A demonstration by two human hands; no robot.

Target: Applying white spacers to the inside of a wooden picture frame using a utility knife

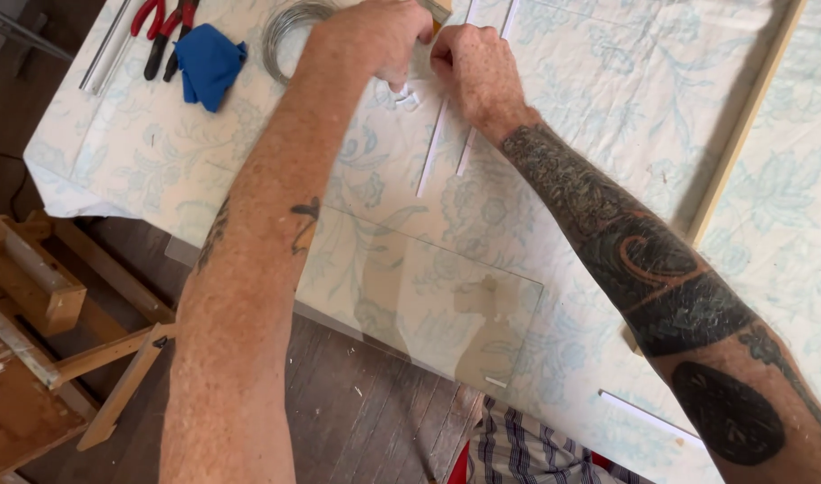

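My left hand (379, 36) and my right hand (475, 72) meet at the far edge of a table covered by a pale floral cloth (563, 108). Both pinch something small between the fingers, near the top ends of two thin white strips (442, 143) that lie side by side on the cloth; what the fingers grip is hidden. A coil of thin grey wire (285, 31) lies just left of my left hand. A clear glass pane (428, 296) rests on the cloth under my forearms and overhangs the table's near edge.
Red-handled pliers (159, 27) and a blue cloth (209, 63) lie at the far left beside a metal strip (101, 49). A long wooden bar (742, 125) crosses the table at right. Wooden frames (43, 287) stand on the plank floor at left. Another white strip (648, 417) lies near right.
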